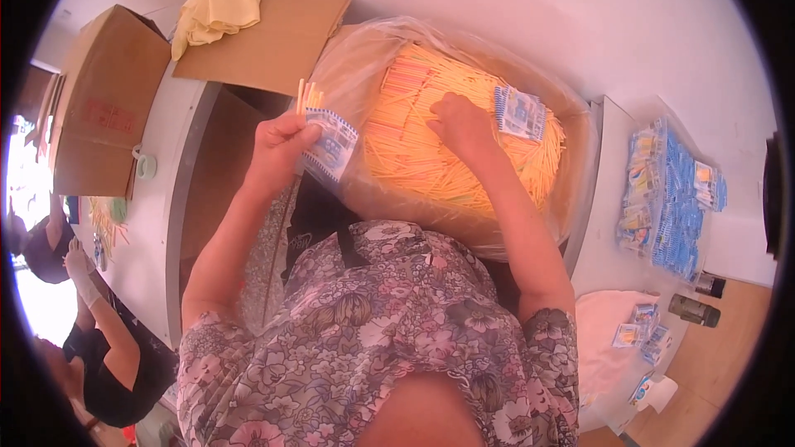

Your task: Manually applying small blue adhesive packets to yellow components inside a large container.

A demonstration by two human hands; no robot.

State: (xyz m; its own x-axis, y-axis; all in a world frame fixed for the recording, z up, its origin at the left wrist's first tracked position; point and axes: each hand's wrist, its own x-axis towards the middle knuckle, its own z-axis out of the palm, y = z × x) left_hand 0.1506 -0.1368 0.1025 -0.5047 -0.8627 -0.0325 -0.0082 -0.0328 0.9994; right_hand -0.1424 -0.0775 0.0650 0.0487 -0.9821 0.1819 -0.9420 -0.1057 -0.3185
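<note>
My left hand (pixel 281 149) is closed on a small blue-and-white packet (pixel 333 146), raised beside the carton's left edge. Several thin pale yellow sticks (pixel 310 97) poke out of the packet's top. My right hand (pixel 464 127) is over a heap of thin yellow and pink sticks (pixel 414 124), its fingers curled together; whatever is between them is hidden. The heap fills a large carton (pixel 464 232) lined with clear plastic. Another blue-and-white packet (pixel 522 112) lies on the sticks, just right of my right hand.
At the right, a clear tub (pixel 654 128) holds many blue packets. Loose packets (pixel 642 331) lie on a pink cloth (pixel 600 323) near a dark bottle (pixel 694 310). A yellow cloth (pixel 217 12) rests on cardboard at the upper left. A co-worker's gloved hand (pixel 79 263) shows at the left.
</note>
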